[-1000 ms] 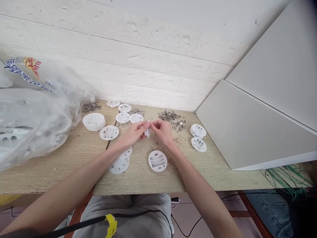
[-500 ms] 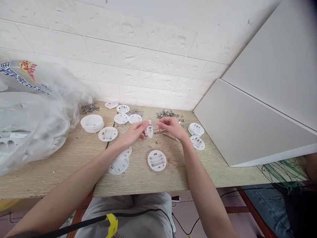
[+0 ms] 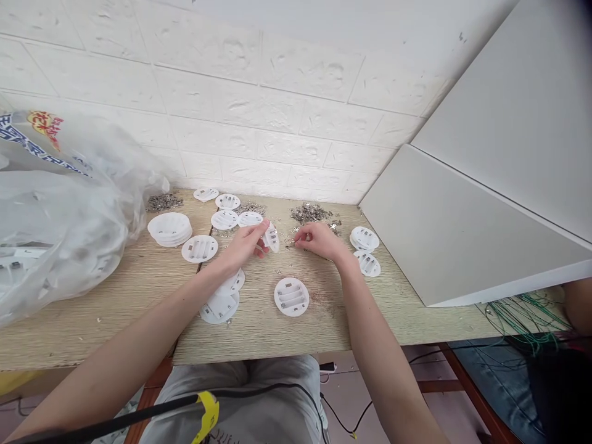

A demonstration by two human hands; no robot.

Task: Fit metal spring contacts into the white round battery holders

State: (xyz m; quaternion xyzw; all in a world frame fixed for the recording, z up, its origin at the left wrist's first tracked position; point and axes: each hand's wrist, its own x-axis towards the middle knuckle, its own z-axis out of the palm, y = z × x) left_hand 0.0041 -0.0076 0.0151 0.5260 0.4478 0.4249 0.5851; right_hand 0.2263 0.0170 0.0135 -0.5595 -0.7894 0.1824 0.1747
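A white round battery holder (image 3: 272,238) is tilted on edge between the thumb and fingers of my left hand (image 3: 250,242). To its right, my right hand (image 3: 318,240) has its fingertips pinched low over small metal battery contacts (image 3: 289,242) scattered on the table. Whatever is in that pinch is too small to make out. Nearer to me, another battery holder (image 3: 291,297) lies flat with its slots facing up. Behind my right hand is a heap of metal contacts (image 3: 309,213).
Stacked white discs (image 3: 170,228) and a bulging plastic bag (image 3: 69,209) occupy the left. More holders (image 3: 365,238) lie at right, beside a large white panel (image 3: 490,228). Green wires (image 3: 522,317) hang at the right edge, near another person's arm (image 3: 578,305). A brick-patterned wall stands behind.
My right hand has dropped away from the held battery holder to the loose contacts on the table. My left hand has shifted slightly left, still holding the disc.
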